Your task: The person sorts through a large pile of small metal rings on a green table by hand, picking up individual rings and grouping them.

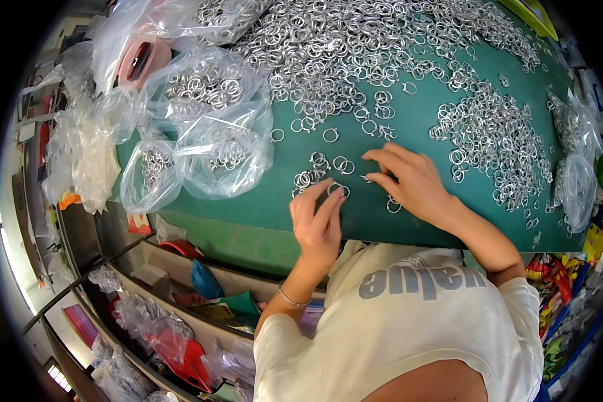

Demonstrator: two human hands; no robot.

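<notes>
My left hand is above the near part of the green tabletop, its thumb and fingers closed on a silver metal ring. To its right, my right hand has its thumb and forefinger apart. A small bright glint shows at that thumb's tip, too small to make out. Below this hand lies another ring, partly covered by it. Just beyond my left fingers is a small cluster of rings. A pair of rings lies between the hands, and a single ring is farther off.
A large heap of rings spreads across the far side of the green table. Another pile lies to the right. Clear plastic bags of rings stand at left, more bags at the right edge. Below left are cluttered shelves.
</notes>
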